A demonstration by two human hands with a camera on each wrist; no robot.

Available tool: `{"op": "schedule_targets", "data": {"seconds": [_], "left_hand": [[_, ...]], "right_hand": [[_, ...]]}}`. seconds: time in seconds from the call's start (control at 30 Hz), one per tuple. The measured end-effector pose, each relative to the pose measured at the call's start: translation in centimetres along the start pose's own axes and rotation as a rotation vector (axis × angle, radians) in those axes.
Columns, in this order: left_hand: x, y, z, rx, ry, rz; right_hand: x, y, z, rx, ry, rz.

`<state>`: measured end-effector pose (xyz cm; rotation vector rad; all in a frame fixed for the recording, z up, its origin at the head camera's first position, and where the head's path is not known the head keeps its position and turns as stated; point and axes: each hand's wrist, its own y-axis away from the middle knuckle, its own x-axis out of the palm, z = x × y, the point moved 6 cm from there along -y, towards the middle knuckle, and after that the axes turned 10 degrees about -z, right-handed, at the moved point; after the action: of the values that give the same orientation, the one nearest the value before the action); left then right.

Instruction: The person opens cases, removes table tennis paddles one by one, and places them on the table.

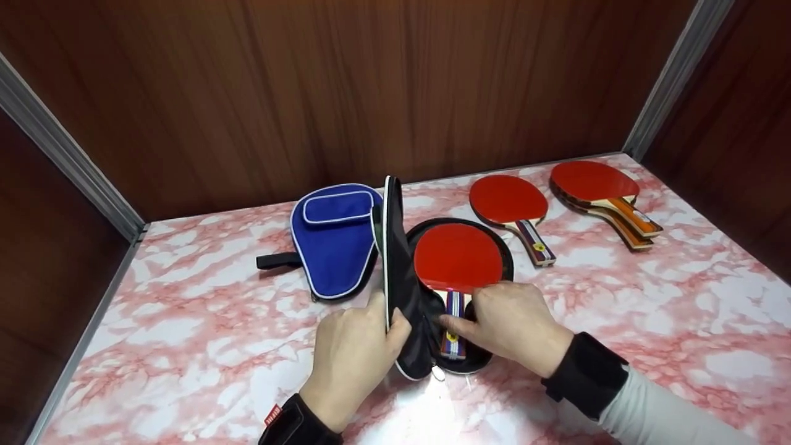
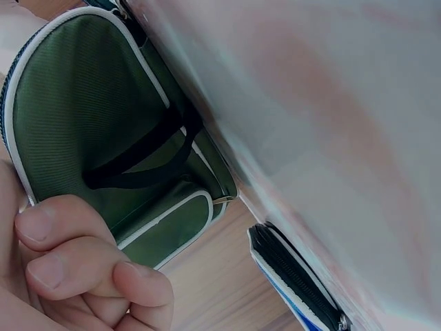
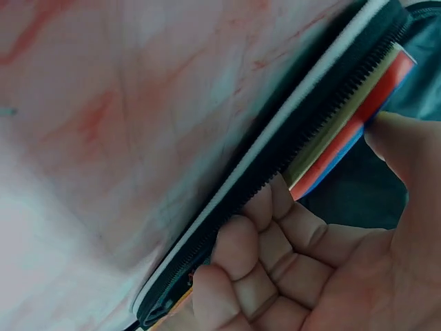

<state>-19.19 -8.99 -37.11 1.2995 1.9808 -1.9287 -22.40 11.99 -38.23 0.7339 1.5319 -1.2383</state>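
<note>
An unzipped paddle case (image 1: pixel 406 266) stands with its lid raised, showing a black lining and white piping. Its outer face is green with a black strap in the left wrist view. My left hand (image 1: pixel 355 352) grips the lid's edge between thumb and fingers. Inside the lower half lies a red table tennis paddle (image 1: pixel 458 256), its striped handle towards me. My right hand (image 1: pixel 516 318) has its thumb against the handle (image 3: pixel 344 148) and curled fingers on the other side, by the case's zipper edge.
A blue paddle case (image 1: pixel 337 247) with a black strap lies behind on the left. To the right are one red paddle (image 1: pixel 508 199) and a stack of red paddles (image 1: pixel 593 180). Brown wood-grain panels (image 1: pixel 309 93) enclose the marbled pink-white table (image 1: pixel 204 346).
</note>
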Motion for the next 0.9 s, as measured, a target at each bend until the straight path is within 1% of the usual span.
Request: {"op": "schedule_targets", "data": {"seconds": [0.1, 0.23, 0.43, 0.57, 0.67, 0.77, 0.9], "left_hand": [[0.0, 0.0, -0.1, -0.003, 0.007, 0.007], [0.1, 0.0, 0.0, -0.004, 0.007, 0.007], [0.1, 0.1, -0.2, 0.003, -0.003, 0.003], [0.0, 0.2, -0.3, 0.018, 0.004, -0.018], [-0.1, 0.2, -0.4, 0.019, 0.004, -0.021], [-0.1, 0.2, -0.4, 0.014, 0.001, -0.009], [0.0, 0.2, -0.4, 0.008, 0.001, 0.003]], "right_hand": [[0.0, 0.1, -0.2, 0.008, -0.034, 0.022], [0.1, 0.2, -0.2, 0.003, -0.056, 0.0], [0.3, 0.5, 0.1, -0.002, -0.011, -0.019], [0.5, 0.9, 0.3, -0.007, 0.027, -0.015], [0.7, 1.0, 0.2, -0.017, 0.038, -0.005], [0.9, 1.0, -0.1, -0.03, 0.015, 0.002], [0.9, 1.2, -0.9, -0.024, -0.074, -0.006]]}}
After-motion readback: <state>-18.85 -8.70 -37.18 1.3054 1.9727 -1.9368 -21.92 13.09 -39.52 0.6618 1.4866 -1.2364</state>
